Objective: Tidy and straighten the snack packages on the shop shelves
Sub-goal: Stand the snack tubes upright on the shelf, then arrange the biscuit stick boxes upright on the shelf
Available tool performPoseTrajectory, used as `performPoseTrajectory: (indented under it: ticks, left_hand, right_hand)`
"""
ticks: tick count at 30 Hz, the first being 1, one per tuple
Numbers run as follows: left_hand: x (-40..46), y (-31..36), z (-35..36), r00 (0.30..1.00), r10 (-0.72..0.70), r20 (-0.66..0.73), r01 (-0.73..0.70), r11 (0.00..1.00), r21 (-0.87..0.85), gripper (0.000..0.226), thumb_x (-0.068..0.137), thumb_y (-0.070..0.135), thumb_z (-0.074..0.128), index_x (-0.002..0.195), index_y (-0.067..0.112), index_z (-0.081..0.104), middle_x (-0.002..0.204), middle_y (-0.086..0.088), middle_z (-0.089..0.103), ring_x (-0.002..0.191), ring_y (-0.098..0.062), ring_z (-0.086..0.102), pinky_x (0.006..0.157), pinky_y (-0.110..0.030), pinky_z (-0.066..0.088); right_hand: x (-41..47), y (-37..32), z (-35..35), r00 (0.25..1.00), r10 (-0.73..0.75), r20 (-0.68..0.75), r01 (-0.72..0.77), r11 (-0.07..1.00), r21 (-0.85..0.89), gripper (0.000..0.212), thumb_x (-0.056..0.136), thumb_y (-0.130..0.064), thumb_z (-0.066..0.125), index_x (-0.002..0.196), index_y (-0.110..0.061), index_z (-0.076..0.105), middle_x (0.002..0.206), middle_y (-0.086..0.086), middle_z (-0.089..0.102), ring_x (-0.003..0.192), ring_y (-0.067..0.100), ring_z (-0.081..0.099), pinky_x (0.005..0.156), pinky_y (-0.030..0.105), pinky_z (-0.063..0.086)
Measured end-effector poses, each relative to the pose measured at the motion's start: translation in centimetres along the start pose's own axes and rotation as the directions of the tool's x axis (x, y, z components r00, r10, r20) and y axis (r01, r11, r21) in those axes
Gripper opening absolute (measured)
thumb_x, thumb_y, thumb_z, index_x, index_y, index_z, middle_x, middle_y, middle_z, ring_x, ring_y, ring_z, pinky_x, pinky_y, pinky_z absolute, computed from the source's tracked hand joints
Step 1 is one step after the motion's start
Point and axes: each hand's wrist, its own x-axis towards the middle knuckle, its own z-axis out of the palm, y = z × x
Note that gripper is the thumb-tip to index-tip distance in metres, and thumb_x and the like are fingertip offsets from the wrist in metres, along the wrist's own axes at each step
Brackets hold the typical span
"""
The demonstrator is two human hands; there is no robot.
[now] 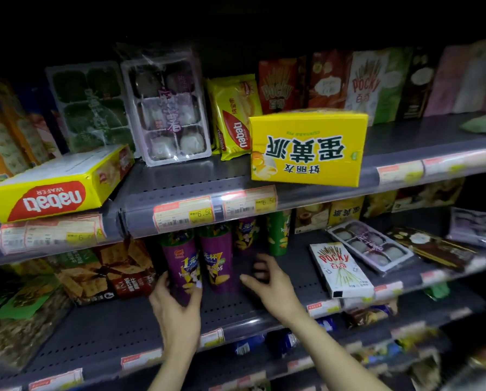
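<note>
purple snack cup (183,263) on middle shelf (236,309), left hand (177,303) wrapped around it, right hand (270,280) beside, fingers spread

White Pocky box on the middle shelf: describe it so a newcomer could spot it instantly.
Find the middle shelf, where the right hand hovers beside purple snack cups. Just right of that hand, near the shelf's front edge, lies the white Pocky box. Unlike the upright cups and the clear mochi tray behind it, it lies flat and askew, with red lettering and pictured biscuit sticks.
</note>
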Motion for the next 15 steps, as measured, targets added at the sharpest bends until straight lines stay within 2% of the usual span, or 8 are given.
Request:
performPoseTrajectory:
  ticks: [2, 3, 5, 6, 7, 10, 12, 15]
  left_hand:
    - [-1.2, 0.8, 0.4, 0.998, 0.038, 0.040, -0.037, 0.999, -0.016, 0.057, 0.084, 0.021, 0.069, 0.134, 0.012, 0.044, 0.131, -0.013, 0.043, 0.120, -0.027, 0.046, 0.101, -0.042, 0.038]
    - [-1.8, 1.3, 0.8, 0.992, 0.076, 0.101, -0.073, 0.997, -0.032, 0.046, 0.085, 0.022, 0.068, 0.126, 0.015, 0.051, 0.124, -0.009, 0.049, 0.114, -0.023, 0.050, 0.096, -0.037, 0.042]
    - [-3.2, 2.2, 2.1, 0.950, 0.145, 0.276, -0.131, 0.989, -0.069, 0.018, 0.085, 0.022, 0.068, 0.102, 0.022, 0.063, 0.105, 0.000, 0.063, 0.097, -0.014, 0.060, 0.079, -0.020, 0.045]
    - [-3.6, 2.7, 2.7, 0.918, 0.172, 0.358, -0.156, 0.985, -0.072, 0.009, 0.085, 0.021, 0.069, 0.093, 0.023, 0.065, 0.094, 0.003, 0.067, 0.088, -0.010, 0.062, 0.072, -0.013, 0.044]
    - [-4.2, 3.2, 3.7, 0.884, 0.192, 0.426, -0.180, 0.981, -0.070, 0.006, 0.085, 0.021, 0.069, 0.088, 0.024, 0.065, 0.087, 0.004, 0.067, 0.081, -0.009, 0.062, 0.067, -0.012, 0.046]
    - [-5.2, 4.5, 7.1, 0.786, 0.177, 0.593, -0.213, 0.977, -0.008, 0.015, 0.083, 0.034, 0.069, 0.093, 0.025, 0.063, 0.087, 0.006, 0.066, 0.080, -0.011, 0.062, 0.072, -0.028, 0.053]
    - [-5.5, 5.0, 9.9, 0.745, 0.116, 0.657, -0.218, 0.973, 0.075, 0.030, 0.081, 0.045, 0.068, 0.104, 0.025, 0.060, 0.097, 0.006, 0.065, 0.088, -0.012, 0.061, 0.079, -0.037, 0.053]
    - [-5.7, 6.3, 14.8, 0.727, 0.029, 0.686, -0.207, 0.962, 0.180, 0.050, 0.081, 0.050, 0.066, 0.122, 0.024, 0.054, 0.115, 0.002, 0.060, 0.103, -0.016, 0.059, 0.087, -0.032, 0.048]
  right_hand:
    - [-1.2, 0.2, -2.0, 0.999, 0.021, -0.033, -0.022, 1.000, -0.017, 0.047, 0.083, -0.029, 0.071, 0.125, -0.020, 0.050, 0.107, 0.001, 0.061, 0.084, 0.007, 0.058, 0.067, 0.008, 0.045]
    - [-1.8, 0.3, -3.2, 0.999, 0.025, -0.044, -0.027, 0.999, -0.037, 0.038, 0.083, -0.027, 0.070, 0.117, -0.020, 0.054, 0.101, 0.003, 0.063, 0.075, 0.004, 0.057, 0.065, 0.009, 0.045]
    - [-2.7, 0.5, -5.9, 0.998, 0.033, -0.060, -0.038, 0.996, -0.077, 0.024, 0.084, -0.024, 0.070, 0.105, -0.021, 0.059, 0.092, 0.007, 0.067, 0.064, 0.001, 0.053, 0.063, 0.010, 0.043]
    - [-3.0, 0.6, -7.2, 0.997, 0.035, -0.071, -0.042, 0.994, -0.100, 0.019, 0.084, -0.022, 0.070, 0.101, -0.021, 0.061, 0.088, 0.008, 0.068, 0.061, 0.000, 0.052, 0.061, 0.009, 0.042]
    - [-3.3, 0.8, -8.7, 0.995, 0.036, -0.097, -0.049, 0.990, -0.129, 0.016, 0.084, -0.020, 0.070, 0.098, -0.020, 0.061, 0.083, 0.008, 0.068, 0.059, 0.000, 0.052, 0.060, 0.009, 0.041]
    - [-4.0, 1.5, -13.2, 0.973, 0.034, -0.228, -0.084, 0.973, -0.214, 0.012, 0.083, -0.019, 0.070, 0.093, -0.018, 0.062, 0.078, 0.004, 0.068, 0.062, 0.004, 0.055, 0.058, 0.008, 0.040]
    - [-3.9, 2.2, -16.3, 0.953, 0.040, -0.300, -0.122, 0.958, -0.261, 0.013, 0.083, -0.022, 0.070, 0.095, -0.018, 0.063, 0.083, 0.003, 0.068, 0.075, 0.012, 0.061, 0.062, 0.012, 0.041]
    - [-3.0, 3.9, -21.3, 0.930, 0.049, -0.364, -0.177, 0.928, -0.328, 0.020, 0.084, -0.025, 0.069, 0.101, -0.016, 0.064, 0.090, 0.002, 0.065, 0.085, 0.017, 0.059, 0.067, 0.023, 0.036]
